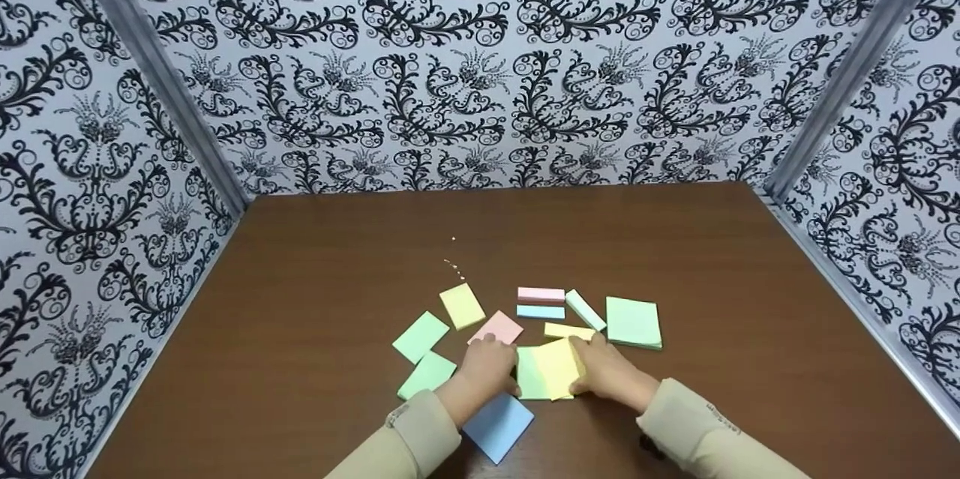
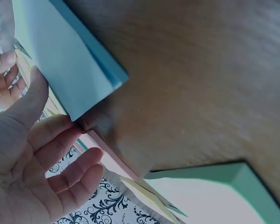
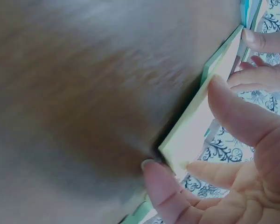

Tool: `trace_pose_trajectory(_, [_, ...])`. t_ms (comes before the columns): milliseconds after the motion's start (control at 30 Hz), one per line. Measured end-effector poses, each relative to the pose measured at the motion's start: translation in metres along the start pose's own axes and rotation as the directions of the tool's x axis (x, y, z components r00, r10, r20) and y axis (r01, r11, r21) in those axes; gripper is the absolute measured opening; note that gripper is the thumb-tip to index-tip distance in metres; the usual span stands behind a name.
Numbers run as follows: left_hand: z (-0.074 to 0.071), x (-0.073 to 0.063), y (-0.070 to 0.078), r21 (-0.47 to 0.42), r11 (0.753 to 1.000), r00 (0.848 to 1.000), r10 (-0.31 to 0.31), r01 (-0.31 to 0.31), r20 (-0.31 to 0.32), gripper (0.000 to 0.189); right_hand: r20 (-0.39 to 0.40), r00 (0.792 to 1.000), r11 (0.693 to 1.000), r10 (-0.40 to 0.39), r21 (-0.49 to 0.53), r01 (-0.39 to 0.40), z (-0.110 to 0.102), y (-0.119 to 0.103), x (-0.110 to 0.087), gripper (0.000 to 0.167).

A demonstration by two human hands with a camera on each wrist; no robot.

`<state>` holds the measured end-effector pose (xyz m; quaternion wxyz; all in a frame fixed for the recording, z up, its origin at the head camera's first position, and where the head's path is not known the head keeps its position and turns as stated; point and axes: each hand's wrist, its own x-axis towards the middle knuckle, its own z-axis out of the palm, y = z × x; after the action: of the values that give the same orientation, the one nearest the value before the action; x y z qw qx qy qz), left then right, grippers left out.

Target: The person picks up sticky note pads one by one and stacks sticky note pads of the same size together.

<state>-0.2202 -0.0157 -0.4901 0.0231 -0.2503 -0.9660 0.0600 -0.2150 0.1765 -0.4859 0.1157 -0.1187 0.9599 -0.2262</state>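
A yellow sticky note pad lies slanted across a green sticky note pad near the front of the brown table. My right hand grips the yellow pad from the right; its thumb and fingers show around the pad's edges in the right wrist view. At the green pad's left edge, my left hand holds on with thumb and bent fingers. A blue pad sits below the left wrist, partly covered by it. Just beyond the left knuckles lies a pink pad, its near part hidden.
Green pads and a small yellow pad lie to the left. Behind the hands are narrow pink, blue, pale green and yellow strips. A larger green stack stands right. Patterned walls enclose the table.
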Motion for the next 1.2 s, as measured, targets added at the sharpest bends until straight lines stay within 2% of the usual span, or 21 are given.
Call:
trace_pose_trajectory(233, [0.0,0.001,0.0,0.044,0.999,1.0,0.007,-0.006,-0.007,0.036,0.018,1.0,0.999,0.006,0.038,-0.007,0.002,0.001,0.001,0.079])
trace_pose_trajectory(467, [0.005,0.001,0.0,0.035,0.999,0.999,0.008,-0.006,-0.045,0.035,0.004,1.0,0.997,-0.006,0.082,0.006,0.007,-0.006,0.004,0.056])
trace_pose_trajectory(767, [0.007,0.001,0.005,0.066,0.997,0.998,-0.027,0.031,-0.058,0.041,0.011,1.0,0.994,0.018,0.105,-0.019,0.01,-0.015,0.004,0.06])
trace_pose_trajectory(900, [0.005,0.0,0.008,0.103,0.994,0.995,-0.036,0.045,-0.091,0.042,0.019,1.0,0.993,0.019,0.115,-0.022,0.01,-0.018,0.004,0.06])
trace_pose_trajectory(967, [0.006,-0.001,0.008,0.113,0.993,0.991,-0.03,0.045,-0.128,0.039,0.028,0.999,0.994,0.034,0.105,-0.036,0.01,-0.019,0.004,0.062])
trace_pose_trajectory(1100, [0.008,-0.001,0.007,0.098,0.994,0.985,-0.029,0.046,-0.171,0.032,0.039,0.998,0.994,0.049,0.101,-0.053,0.011,-0.02,0.004,0.061])
trace_pose_trajectory(1200, [0.008,-0.001,0.006,0.074,0.997,0.986,-0.025,0.038,-0.165,0.032,0.035,0.999,0.995,0.023,0.101,-0.027,0.012,-0.02,0.004,0.06])
